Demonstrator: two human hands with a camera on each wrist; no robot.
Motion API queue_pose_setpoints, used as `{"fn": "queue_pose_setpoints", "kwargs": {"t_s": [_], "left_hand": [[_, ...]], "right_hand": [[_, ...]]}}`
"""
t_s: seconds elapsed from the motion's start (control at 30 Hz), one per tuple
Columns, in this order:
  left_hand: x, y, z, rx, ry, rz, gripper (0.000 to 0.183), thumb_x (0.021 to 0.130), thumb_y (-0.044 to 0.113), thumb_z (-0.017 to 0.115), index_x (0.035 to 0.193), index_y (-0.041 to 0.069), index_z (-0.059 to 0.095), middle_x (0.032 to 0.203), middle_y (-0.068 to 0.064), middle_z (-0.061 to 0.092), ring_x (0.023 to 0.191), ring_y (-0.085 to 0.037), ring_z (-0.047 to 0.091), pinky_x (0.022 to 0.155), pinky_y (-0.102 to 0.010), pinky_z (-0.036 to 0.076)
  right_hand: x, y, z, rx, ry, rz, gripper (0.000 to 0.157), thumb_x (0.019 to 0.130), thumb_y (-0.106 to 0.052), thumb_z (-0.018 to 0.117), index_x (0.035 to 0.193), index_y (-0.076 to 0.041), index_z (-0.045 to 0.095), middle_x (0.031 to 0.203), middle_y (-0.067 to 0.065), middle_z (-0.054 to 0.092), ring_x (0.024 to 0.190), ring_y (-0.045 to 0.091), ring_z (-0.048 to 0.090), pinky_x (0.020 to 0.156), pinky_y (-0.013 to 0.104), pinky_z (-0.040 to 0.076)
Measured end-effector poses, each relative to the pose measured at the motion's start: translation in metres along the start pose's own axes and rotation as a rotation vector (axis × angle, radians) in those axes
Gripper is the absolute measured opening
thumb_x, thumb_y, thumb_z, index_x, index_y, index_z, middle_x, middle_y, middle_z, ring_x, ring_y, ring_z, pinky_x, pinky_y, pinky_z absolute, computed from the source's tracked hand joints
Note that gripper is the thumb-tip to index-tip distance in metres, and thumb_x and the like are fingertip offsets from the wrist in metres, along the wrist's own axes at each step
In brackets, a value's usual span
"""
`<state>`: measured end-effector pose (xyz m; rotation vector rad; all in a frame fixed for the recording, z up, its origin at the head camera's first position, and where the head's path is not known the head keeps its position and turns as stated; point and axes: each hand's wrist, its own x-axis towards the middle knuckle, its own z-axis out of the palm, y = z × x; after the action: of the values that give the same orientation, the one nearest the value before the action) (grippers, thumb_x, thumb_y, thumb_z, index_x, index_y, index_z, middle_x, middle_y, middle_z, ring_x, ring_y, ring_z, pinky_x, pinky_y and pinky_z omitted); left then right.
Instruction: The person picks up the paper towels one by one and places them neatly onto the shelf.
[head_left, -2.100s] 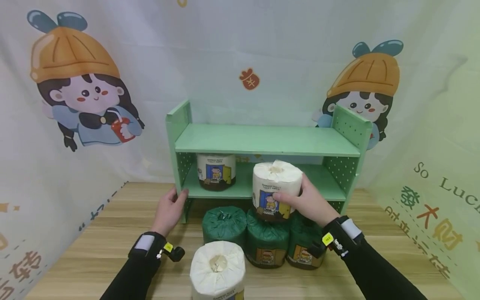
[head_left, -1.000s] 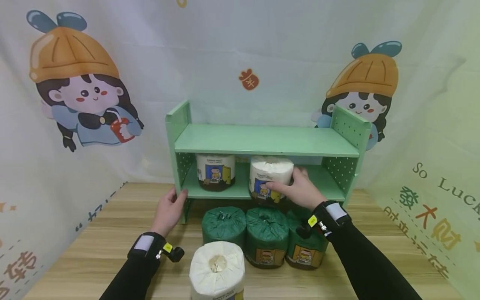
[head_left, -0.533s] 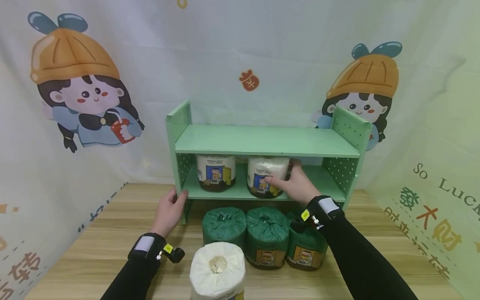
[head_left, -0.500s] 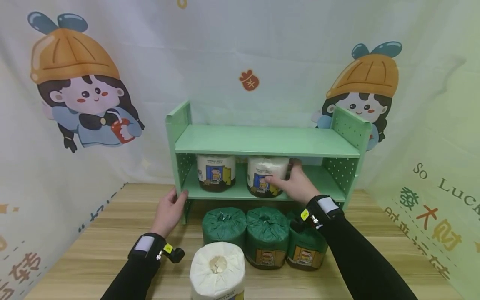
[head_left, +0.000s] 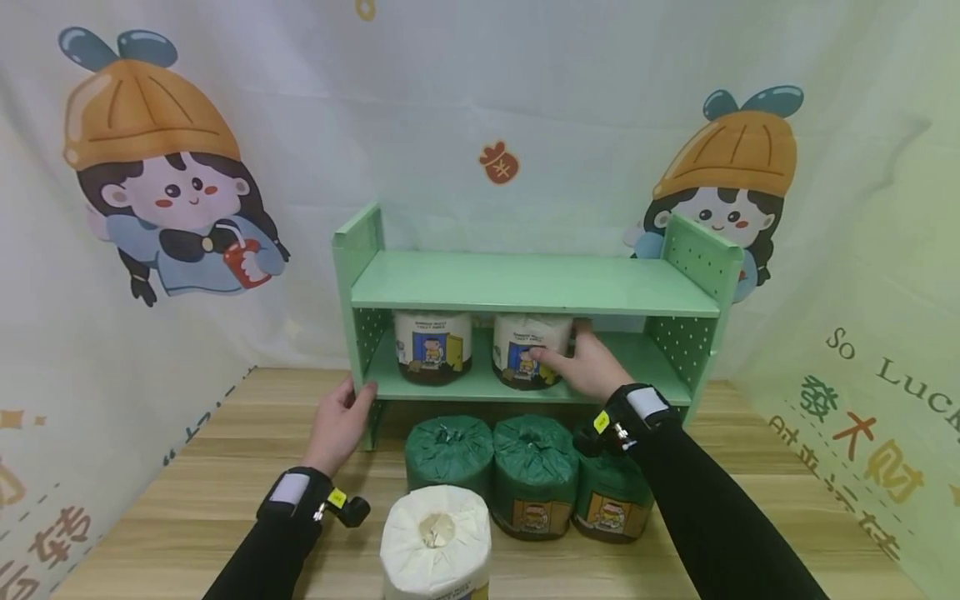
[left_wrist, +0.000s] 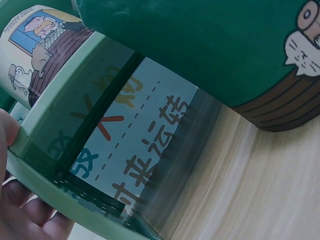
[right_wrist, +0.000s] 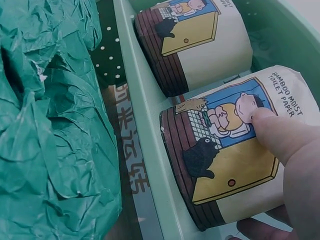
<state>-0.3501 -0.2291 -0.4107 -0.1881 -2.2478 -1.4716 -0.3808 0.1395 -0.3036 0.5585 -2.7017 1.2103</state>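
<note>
My right hand holds a white-wrapped toilet paper roll on the lower board of a green two-tier shelf. In the right wrist view the thumb presses the printed front of the roll, and other fingers reach round its side, partly hidden. Another white toilet paper roll stands to its left, with a gap between them. My left hand grips the shelf's left side panel, thumb at the front edge and fingers round the outside, as the left wrist view shows.
Several green-wrapped toilet paper rolls stand in a row on the wooden table before the shelf. Nearer stands one more white roll, cut off by the frame's bottom edge. A printed cloth hangs behind.
My right hand has carried the white roll from in front of the shelf back and slightly left onto the lower board. The left hand has kept its place on the side panel.
</note>
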Motion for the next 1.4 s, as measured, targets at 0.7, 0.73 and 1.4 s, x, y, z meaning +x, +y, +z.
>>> {"fn": "queue_pose_setpoints", "kwargs": {"t_s": [0.7,0.73,1.4], "left_hand": [[0.002,-0.003,0.001,-0.03,-0.009,-0.006,0.042,0.106,0.034,0.049,0.136,0.005,0.056,0.128,-0.018,0.059,0.114,-0.027,0.053,0.092,-0.055,0.047],[0.001,-0.002,0.001,-0.031,-0.01,-0.009,0.042,0.106,0.034,0.049,0.136,0.006,0.057,0.128,-0.018,0.059,0.114,-0.026,0.053,0.092,-0.054,0.047],[0.002,-0.005,0.0,-0.009,-0.006,-0.001,0.041,0.106,0.036,0.047,0.133,0.007,0.059,0.123,-0.015,0.062,0.108,-0.023,0.056,0.087,-0.051,0.049]], "right_hand": [[0.002,0.004,0.003,0.027,-0.013,-0.064,0.054,0.098,-0.036,0.065,0.136,-0.006,0.041,0.121,0.014,0.058,0.106,0.024,0.058,0.087,0.046,0.052],[0.002,0.005,0.003,0.026,-0.013,-0.064,0.053,0.098,-0.037,0.064,0.136,-0.006,0.042,0.121,0.014,0.058,0.106,0.024,0.058,0.087,0.046,0.052],[-0.013,0.002,-0.003,0.08,-0.012,-0.058,0.068,0.099,-0.038,0.062,0.149,-0.005,0.032,0.144,0.019,0.04,0.123,0.036,0.045,0.098,0.051,0.044]]}}
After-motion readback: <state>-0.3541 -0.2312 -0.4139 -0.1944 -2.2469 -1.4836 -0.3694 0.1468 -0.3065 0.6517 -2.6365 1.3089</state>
